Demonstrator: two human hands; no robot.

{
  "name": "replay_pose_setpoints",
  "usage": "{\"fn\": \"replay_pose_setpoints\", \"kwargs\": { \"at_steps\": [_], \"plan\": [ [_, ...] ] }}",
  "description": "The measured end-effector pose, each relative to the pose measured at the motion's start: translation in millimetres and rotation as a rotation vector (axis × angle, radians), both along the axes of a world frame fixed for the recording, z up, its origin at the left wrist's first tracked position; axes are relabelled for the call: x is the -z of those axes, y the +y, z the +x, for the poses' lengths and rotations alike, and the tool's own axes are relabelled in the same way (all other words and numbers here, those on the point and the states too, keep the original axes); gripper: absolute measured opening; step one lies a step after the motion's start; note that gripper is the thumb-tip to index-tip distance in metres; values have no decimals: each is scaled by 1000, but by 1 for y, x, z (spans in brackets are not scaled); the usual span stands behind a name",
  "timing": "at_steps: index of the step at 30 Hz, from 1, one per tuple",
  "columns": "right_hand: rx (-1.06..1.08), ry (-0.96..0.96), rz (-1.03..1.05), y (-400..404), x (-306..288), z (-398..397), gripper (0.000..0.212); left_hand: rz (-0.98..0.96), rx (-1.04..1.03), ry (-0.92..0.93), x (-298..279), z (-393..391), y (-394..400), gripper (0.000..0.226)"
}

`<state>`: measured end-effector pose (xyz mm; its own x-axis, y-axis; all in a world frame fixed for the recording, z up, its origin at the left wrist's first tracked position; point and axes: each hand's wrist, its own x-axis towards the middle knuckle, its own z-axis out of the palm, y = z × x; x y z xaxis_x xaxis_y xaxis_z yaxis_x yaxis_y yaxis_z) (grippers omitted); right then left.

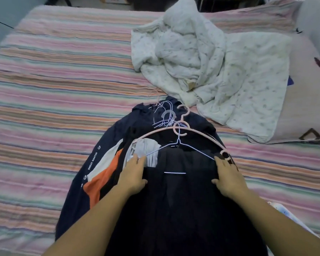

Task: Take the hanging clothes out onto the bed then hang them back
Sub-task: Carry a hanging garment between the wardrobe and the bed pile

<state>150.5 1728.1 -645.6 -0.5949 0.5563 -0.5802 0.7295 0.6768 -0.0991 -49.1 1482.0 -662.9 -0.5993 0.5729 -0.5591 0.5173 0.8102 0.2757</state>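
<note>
Low in the centre of the frame: a pile of dark clothes (183, 200) on hangers, lying on the striped bed (54, 80). On top, a black garment on a pale blue wire hanger (179, 150); over it a pink hanger (179, 132); more hooks (166, 115) bunched at the pile's upper end. Left hand (133, 174) flat at the garment's left shoulder, fingers straight and slightly apart, tips on a grey cloth (148, 150). Right hand (227, 178) flat at the right shoulder, fingers likewise extended, clamped on nothing. Upper right: a crumpled white quilt (201, 58), just beside the hooks. Probable trouble ahead: tangled hooks, so lifting one hanger likely to drag its neighbours along; the pink hanger's arm crossing the blue one, liable to snag; loose garments apt to slip off.
</note>
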Motion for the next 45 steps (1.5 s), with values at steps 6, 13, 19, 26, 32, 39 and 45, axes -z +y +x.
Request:
{"fn": "replay_pose_setpoints", "kwargs": {
  "at_steps": [6,13,19,26,32,39,45],
  "plan": [
    [-32,29,237,-2,31,9,80,13,0,225,26,9,0,107],
    [-45,151,69,8,-5,18,40,189,-184,115,-3,18,-26,27],
    [2,264,-106,9,-77,29,43,275,-247,-51,-81,15,-45,29],
    [90,406,-198,-12,-191,47,21,164,-263,-26,-204,32,-75,24],
    [-78,524,-225,-37,-301,67,31,269,-250,79,-327,62,-129,44],
    [-408,651,-275,-80,-419,70,42,450,-514,269,-455,156,-220,44],
    [-613,812,-247,-142,-498,62,65,553,-718,482,-544,266,-292,41]
  ]
}}
